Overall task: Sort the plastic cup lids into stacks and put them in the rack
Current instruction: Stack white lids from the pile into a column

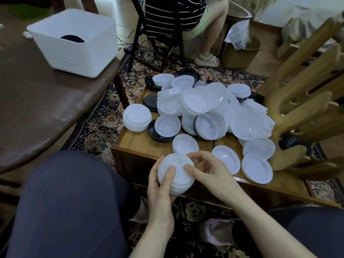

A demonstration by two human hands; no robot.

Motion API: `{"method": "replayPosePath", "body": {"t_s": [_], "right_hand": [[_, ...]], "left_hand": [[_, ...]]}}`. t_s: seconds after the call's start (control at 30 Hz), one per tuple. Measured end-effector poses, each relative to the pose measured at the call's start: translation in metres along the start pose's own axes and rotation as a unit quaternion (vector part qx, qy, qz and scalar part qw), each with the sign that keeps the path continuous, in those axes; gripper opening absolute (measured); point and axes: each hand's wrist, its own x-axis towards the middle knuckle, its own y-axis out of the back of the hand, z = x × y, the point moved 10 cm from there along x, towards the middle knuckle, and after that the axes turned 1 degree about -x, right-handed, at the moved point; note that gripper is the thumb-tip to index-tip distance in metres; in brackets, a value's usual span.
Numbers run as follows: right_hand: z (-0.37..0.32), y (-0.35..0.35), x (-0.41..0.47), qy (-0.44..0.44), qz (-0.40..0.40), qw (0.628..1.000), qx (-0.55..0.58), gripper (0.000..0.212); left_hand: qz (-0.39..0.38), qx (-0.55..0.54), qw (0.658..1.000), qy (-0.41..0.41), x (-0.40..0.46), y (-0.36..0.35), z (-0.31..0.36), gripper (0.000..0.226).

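In the head view, low in the centre of the frame, your left hand (161, 185) cups a short stack of white lids (176, 174) from beneath and from the left, thumb pressed across the top. Your right hand (206, 171) meets the stack from the right, thumb and fingertips pinching its upper rim. The lids are thin, matte, translucent white plastic, round and domed, with a small raised sip tab near the far edge.

Just above your hands, the low wooden table (145, 144) has a glossy, honey-coloured top with a raised lip. A loose heap of lids (204, 107) covers its middle: mostly white discs tilted every way, with a few shiny black lids (155, 131) showing underneath. A neat white stack (136, 118) stands at the heap's left edge. Single white lids lie flat near the table's front right.

At the right edge of the frame stands the wooden rack (301, 101), pale carved wood with long upright slots.

At upper left, a square white plastic bin (78, 45) sits on a brown tabletop (37, 101). A floral carpet (100, 127) lies underneath.
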Motion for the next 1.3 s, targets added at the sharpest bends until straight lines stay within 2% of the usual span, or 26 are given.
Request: {"method": "replayPosePath", "body": {"t_s": [0.1, 0.17, 0.23, 0.3, 0.4, 0.5, 0.57, 0.63, 0.7, 0.77, 0.87, 0.97, 1.0, 1.07, 1.13, 1.2, 1.3], "right_hand": [[0.002, 0.012, 0.01, 0.015, 0.051, 0.999, -0.011, 0.014], [0.0, 0.019, 0.019, 0.063, 0.087, 0.985, -0.135, 0.022], [-0.007, 0.015, 0.025, 0.141, 0.1, 0.945, -0.277, 0.03], [-0.005, 0.004, 0.028, 0.199, 0.101, 0.902, -0.369, 0.033], [-0.004, -0.005, 0.029, 0.229, 0.121, 0.866, -0.428, 0.022], [-0.007, -0.004, 0.026, 0.238, 0.144, 0.856, -0.436, 0.012], [-0.007, 0.003, 0.025, 0.223, 0.148, 0.879, -0.396, 0.009], [-0.006, 0.013, 0.025, 0.181, 0.149, 0.918, -0.319, 0.007], [-0.002, 0.024, 0.026, 0.115, 0.154, 0.96, -0.203, 0.006], [0.001, 0.033, 0.024, 0.045, 0.165, 0.984, -0.053, 0.006], [0.006, 0.044, 0.018, -0.035, 0.179, 0.966, 0.183, 0.004], [0.001, 0.025, 0.014, -0.094, 0.046, 0.903, 0.418, 0.015], [-0.003, 0.016, 0.011, -0.107, -0.004, 0.885, 0.452, 0.021], [-0.003, 0.003, 0.004, -0.139, -0.071, 0.893, 0.421, 0.034], [0.01, -0.002, -0.002, -0.175, -0.072, 0.917, 0.351, 0.031], [0.019, 0.0, -0.005, -0.182, -0.032, 0.941, 0.283, 0.022], [0.017, 0.01, -0.003, -0.145, 0.052, 0.965, 0.211, 0.016]], "left_hand": [[0.032, 0.0, 0.999, -0.019, 0.001, 0.007, 0.004, 0.054], [0.048, 0.001, 0.999, -0.022, 0.001, 0.011, 0.004, 0.047], [0.061, 0.0, 0.998, -0.023, 0.001, 0.014, 0.004, 0.04], [0.072, -0.004, 0.997, -0.022, 0.0, 0.018, 0.005, 0.037], [0.083, -0.012, 0.996, -0.018, 0.0, 0.02, 0.005, 0.033], [0.087, -0.012, 0.996, -0.016, -0.001, 0.02, 0.005, 0.033], [0.091, -0.014, 0.996, -0.014, -0.001, 0.02, 0.004, 0.033], [0.094, -0.017, 0.995, -0.011, -0.001, 0.021, 0.004, 0.034], [0.093, -0.017, 0.995, -0.009, -0.001, 0.021, 0.004, 0.034], [0.091, -0.015, 0.996, -0.009, -0.001, 0.021, 0.004, 0.035], [0.086, -0.014, 0.996, -0.007, 0.0, 0.021, 0.005, 0.039], [0.071, -0.009, 0.997, -0.006, 0.0, 0.017, 0.006, 0.05], [0.065, -0.009, 0.998, -0.006, 0.0, 0.014, 0.006, 0.053], [0.055, -0.011, 0.998, -0.007, -0.001, 0.011, 0.006, 0.056], [0.047, -0.013, 0.999, -0.01, -0.002, 0.009, 0.006, 0.059], [0.038, -0.008, 0.999, -0.011, -0.002, 0.007, 0.007, 0.061], [0.018, 0.002, 1.0, -0.001, -0.003, 0.002, 0.003, 0.062]]}}
